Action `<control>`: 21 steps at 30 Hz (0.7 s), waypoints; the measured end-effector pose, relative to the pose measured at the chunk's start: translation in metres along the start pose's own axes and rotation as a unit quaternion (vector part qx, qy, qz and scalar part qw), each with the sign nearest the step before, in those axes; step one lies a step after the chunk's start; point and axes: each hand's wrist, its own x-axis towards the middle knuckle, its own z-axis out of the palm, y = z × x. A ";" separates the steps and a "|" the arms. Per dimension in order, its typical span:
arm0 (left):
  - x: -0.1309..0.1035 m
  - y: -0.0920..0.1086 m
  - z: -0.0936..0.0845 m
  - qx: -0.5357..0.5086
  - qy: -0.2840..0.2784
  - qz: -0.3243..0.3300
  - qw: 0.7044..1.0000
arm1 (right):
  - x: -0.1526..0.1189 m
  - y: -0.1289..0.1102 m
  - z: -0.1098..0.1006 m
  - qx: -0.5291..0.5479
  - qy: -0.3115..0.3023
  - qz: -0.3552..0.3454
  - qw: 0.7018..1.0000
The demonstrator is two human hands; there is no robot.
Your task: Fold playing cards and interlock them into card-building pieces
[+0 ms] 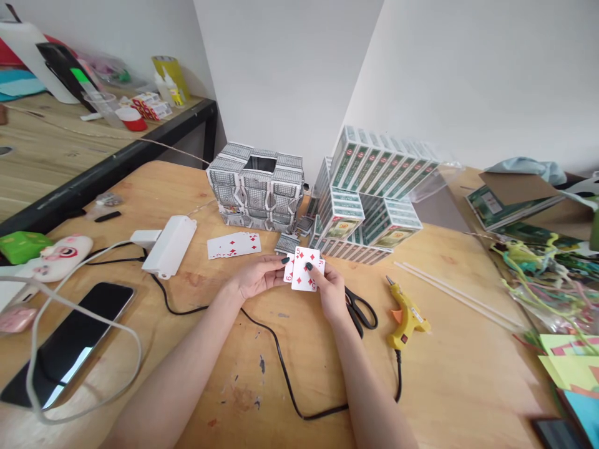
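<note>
Between my hands are playing cards (305, 279), the five of diamonds on top and a six showing behind it at both sides. My left hand (262, 276) pinches the left edge of the cards, thumb on the face. From the right, my right hand (331, 290) grips them with its thumb on the five. Just beyond my left hand, a fanned row of diamond cards (234, 245) lies face up on the table. Behind it stands a block-like structure of folded cards (259, 187) with a square opening on top.
Stacked card boxes (374, 187) stand at the back right. Black-handled scissors (361, 312), a yellow glue gun (406, 315) and glue sticks (453, 293) lie to the right. A black cable (281, 355) crosses the front; a power strip (171, 245) and phone (70, 343) sit left.
</note>
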 end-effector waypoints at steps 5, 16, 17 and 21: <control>0.001 -0.001 0.000 -0.014 0.009 -0.006 1.000 | -0.001 -0.001 0.000 -0.012 0.001 0.007 1.000; 0.000 0.001 0.003 -0.042 0.007 -0.037 0.998 | 0.001 0.003 -0.002 0.009 0.008 0.000 1.000; 0.000 0.001 0.003 -0.041 0.012 -0.037 0.998 | 0.001 0.002 -0.001 0.001 0.010 0.000 1.000; 0.001 0.000 0.003 -0.032 0.030 -0.038 0.998 | 0.001 0.001 -0.001 -0.014 0.010 0.001 1.000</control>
